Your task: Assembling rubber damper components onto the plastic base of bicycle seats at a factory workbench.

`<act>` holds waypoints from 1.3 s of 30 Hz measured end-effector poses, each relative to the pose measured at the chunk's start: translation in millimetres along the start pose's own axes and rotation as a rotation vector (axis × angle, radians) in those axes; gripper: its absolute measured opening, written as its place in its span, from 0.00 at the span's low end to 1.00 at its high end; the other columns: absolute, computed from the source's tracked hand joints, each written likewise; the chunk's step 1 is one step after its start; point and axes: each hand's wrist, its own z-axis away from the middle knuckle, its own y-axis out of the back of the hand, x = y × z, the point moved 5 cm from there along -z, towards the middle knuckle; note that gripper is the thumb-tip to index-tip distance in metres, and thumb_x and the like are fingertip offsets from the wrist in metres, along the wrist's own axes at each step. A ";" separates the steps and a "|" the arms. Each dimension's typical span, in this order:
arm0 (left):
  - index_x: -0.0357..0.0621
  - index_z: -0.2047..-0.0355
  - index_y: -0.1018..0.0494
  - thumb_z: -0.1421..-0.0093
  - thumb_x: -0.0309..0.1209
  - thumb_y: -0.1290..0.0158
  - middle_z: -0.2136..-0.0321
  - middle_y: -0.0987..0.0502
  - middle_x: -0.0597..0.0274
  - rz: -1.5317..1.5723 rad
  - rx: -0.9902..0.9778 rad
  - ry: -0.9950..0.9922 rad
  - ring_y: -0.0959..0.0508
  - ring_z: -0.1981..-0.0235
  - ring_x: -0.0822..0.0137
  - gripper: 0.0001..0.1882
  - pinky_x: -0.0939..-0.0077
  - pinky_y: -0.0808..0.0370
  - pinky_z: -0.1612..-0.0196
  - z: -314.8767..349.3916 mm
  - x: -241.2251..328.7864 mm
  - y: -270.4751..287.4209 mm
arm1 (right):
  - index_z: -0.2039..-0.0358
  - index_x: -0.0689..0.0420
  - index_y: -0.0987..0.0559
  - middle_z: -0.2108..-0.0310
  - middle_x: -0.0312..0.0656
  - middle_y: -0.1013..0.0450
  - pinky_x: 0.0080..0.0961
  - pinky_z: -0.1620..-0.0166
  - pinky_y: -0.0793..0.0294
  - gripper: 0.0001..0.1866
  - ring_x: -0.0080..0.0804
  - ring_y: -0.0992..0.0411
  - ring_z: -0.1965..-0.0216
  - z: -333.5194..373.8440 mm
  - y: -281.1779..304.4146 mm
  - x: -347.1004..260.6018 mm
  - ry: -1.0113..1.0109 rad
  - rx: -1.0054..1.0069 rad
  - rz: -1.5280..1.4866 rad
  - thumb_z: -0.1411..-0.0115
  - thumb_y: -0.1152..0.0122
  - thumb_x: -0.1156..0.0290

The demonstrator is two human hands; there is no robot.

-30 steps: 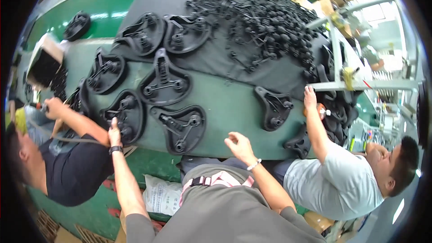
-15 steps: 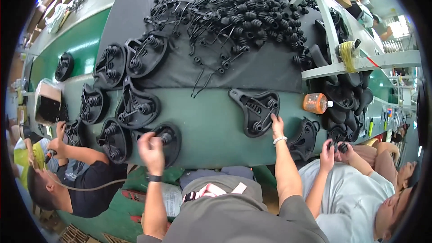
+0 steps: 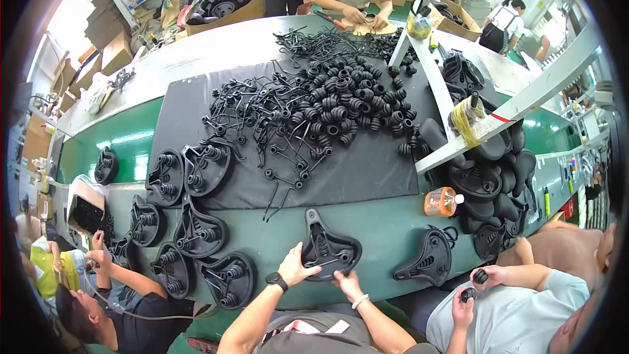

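Observation:
A black bicycle saddle (image 3: 335,239) lies with its underside up on the green bench right in front of me, nose pointing away. My left hand (image 3: 293,267) grips its near left side, fingers reaching over the edge to the metal frame underneath. At the near right rim, my right hand (image 3: 347,283) holds the same saddle, with the thumb on top and the other fingers partly hidden. To my right sits another upturned saddle (image 3: 429,257), and to my left several saddles with springs fitted, one of them a saddle (image 3: 227,280) closest to me.
Beyond lies a dark mat (image 3: 373,170) bearing a heap of black coil springs (image 3: 347,95) and bent wire frames (image 3: 246,108). An orange bottle (image 3: 440,202) stands near a saddle pile (image 3: 481,180) beneath a white metal frame (image 3: 517,115). Co-workers sit on both sides and opposite.
My left hand has left the saddle area at the left and come to the middle saddle, where my right hand stays. The view has tilted up, bringing the far side in.

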 end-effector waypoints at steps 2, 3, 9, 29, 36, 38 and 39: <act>0.27 0.30 0.48 0.51 0.60 0.32 0.36 0.37 0.29 -0.026 -0.058 -0.005 0.32 0.35 0.40 0.63 0.54 0.32 0.34 20.2 -5.7 10.0 | 0.48 0.65 0.24 0.61 0.43 0.20 0.30 0.62 0.20 0.23 0.33 0.20 0.67 10.3 -3.6 12.8 -0.127 -0.225 0.201 0.34 0.34 0.60; 0.27 0.32 0.44 0.49 0.58 0.33 0.35 0.38 0.28 -0.073 -0.010 -0.044 0.33 0.35 0.38 0.58 0.53 0.33 0.33 29.7 -2.0 16.1 | 0.44 0.66 0.27 0.55 0.49 0.22 0.35 0.53 0.21 0.29 0.39 0.20 0.57 7.4 3.2 9.6 -0.157 -0.260 0.348 0.38 0.31 0.59; 0.28 0.55 0.31 0.48 0.44 0.30 0.34 0.42 0.24 -0.354 0.187 -0.192 0.37 0.34 0.30 0.33 0.48 0.35 0.32 46.9 -7.1 -12.2 | 0.38 0.62 0.30 0.38 0.55 0.35 0.45 0.30 0.40 0.41 0.58 0.44 0.32 62.2 -3.3 -132.0 0.963 0.157 1.122 0.51 0.26 0.61; 0.38 0.47 0.29 0.53 0.40 0.27 0.31 0.45 0.32 -0.427 -0.018 -0.022 0.36 0.33 0.33 0.36 0.50 0.24 0.39 31.0 15.1 -0.7 | 0.43 0.60 0.29 0.49 0.49 0.27 0.46 0.37 0.31 0.40 0.54 0.38 0.37 31.3 -9.3 -125.4 1.041 0.068 1.259 0.56 0.20 0.68; 0.37 0.49 0.29 0.53 0.39 0.27 0.32 0.45 0.29 -0.543 -0.018 0.070 0.37 0.33 0.30 0.35 0.44 0.26 0.40 22.4 24.3 -5.3 | 0.41 0.56 0.29 0.43 0.51 0.34 0.57 0.35 0.36 0.41 0.58 0.42 0.33 28.8 -16.2 -128.7 1.038 0.025 1.384 0.55 0.20 0.64; 0.35 0.50 0.29 0.53 0.39 0.27 0.33 0.45 0.31 -0.440 -0.057 0.085 0.40 0.32 0.30 0.35 0.42 0.26 0.41 22.3 26.2 -2.8 | 0.42 0.57 0.29 0.35 0.57 0.43 0.66 0.33 0.41 0.40 0.63 0.48 0.30 31.4 -25.2 -140.0 1.000 0.060 1.398 0.55 0.20 0.60; 0.35 0.50 0.29 0.53 0.39 0.27 0.33 0.45 0.31 -0.443 -0.059 0.091 0.40 0.32 0.30 0.35 0.42 0.26 0.41 22.2 31.7 -1.8 | 0.42 0.57 0.29 0.35 0.57 0.43 0.66 0.33 0.41 0.40 0.63 0.48 0.30 29.0 -28.1 -141.7 0.998 0.054 1.393 0.55 0.20 0.60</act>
